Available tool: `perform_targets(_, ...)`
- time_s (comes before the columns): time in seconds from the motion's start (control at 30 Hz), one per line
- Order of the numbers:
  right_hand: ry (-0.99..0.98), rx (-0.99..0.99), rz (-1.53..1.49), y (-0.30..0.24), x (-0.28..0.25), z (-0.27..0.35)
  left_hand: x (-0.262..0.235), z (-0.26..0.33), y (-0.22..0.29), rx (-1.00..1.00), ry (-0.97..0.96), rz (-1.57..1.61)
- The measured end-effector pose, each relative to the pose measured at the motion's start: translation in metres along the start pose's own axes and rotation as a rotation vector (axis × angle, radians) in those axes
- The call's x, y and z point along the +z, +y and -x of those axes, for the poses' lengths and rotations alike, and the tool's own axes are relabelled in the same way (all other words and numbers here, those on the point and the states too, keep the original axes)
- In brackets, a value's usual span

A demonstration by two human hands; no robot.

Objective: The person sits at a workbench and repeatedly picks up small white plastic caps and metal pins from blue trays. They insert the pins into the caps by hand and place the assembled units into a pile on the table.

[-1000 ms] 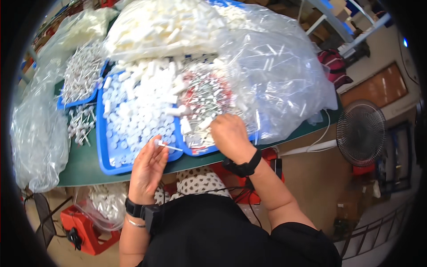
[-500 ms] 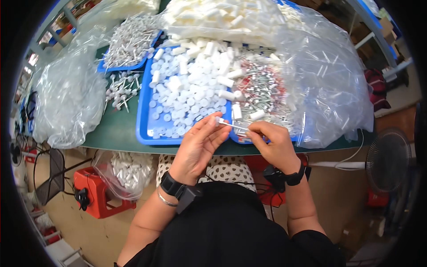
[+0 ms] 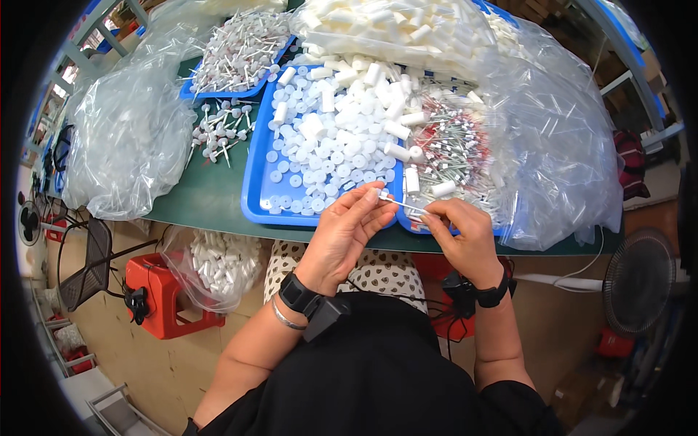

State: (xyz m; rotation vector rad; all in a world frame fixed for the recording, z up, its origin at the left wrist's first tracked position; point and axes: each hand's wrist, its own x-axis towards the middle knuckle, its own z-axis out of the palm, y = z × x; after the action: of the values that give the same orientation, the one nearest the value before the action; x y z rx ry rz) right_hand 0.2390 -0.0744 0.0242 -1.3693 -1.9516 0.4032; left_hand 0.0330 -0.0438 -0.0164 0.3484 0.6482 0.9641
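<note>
My left hand point(image 3: 347, 234), palm turned up, pinches a small white piece point(image 3: 383, 195) between thumb and fingertips. A thin pale rod point(image 3: 407, 206) runs from that piece to my right hand point(image 3: 465, 234), whose thumb and forefinger are closed on its other end. Both hands are over the front edges of two blue trays. The left tray point(image 3: 251, 200) contains translucent white discs point(image 3: 297, 180) and white foam-like cylinders point(image 3: 396, 131). In the right tray point(image 3: 416, 227) lie many thin pins point(image 3: 454, 145), some red. Whether the rod passes through the white piece is too small to tell.
A smaller blue tray point(image 3: 251, 91) at the back left is heaped with disc-headed rods; a loose pile of them point(image 3: 220, 132) lies on the green table point(image 3: 211, 200). Clear plastic bags point(image 3: 127, 138) flank the trays. Beneath, a bag of white cylinders point(image 3: 222, 265) hangs beside a red stool point(image 3: 156, 291).
The whole view has shifted, so the table and trays appear farther right and slightly higher. Both hands keep the same hold on the white piece and the rod.
</note>
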Motion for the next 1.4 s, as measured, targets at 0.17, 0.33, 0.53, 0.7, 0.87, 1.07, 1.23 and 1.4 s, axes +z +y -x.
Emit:
perform_targets(0.17,0.050,-0.078,-0.051,0.003,0.014,0.000,0.000,0.003,-0.008,-0.025,-0.074,-0.070)
perform_targets(0.33,-0.277,0.587,-0.793,0.004,0.015,-0.001,-0.004,0.006,-0.011,-0.074,-0.133,-0.150)
perform_targets(0.53,-0.231,0.284,-0.452,0.002,0.031,0.004,-0.004,0.007,-0.001,0.003,-0.068,-0.303)
perform_targets(0.7,0.033,0.126,0.108,0.023,0.009,-0.003,-0.041,-0.003,0.070,0.477,0.229,-0.269)
perform_targets(0.87,0.071,0.074,0.337,0.045,-0.012,-0.011,-0.099,-0.010,0.151,0.564,0.385,-0.110)
perform_targets(1.07,-0.069,-0.091,0.496,0.048,0.015,-0.032,-0.048,-0.018,0.085,0.406,0.162,-0.863)
perform_targets(1.23,-0.178,-0.167,0.800,0.051,0.021,-0.038,-0.028,-0.018,0.028,0.807,-0.105,-1.762)
perform_targets(1.4,-0.217,-0.203,0.891,0.055,0.020,-0.039,-0.025,-0.022,0.020,0.803,-0.049,-1.812)
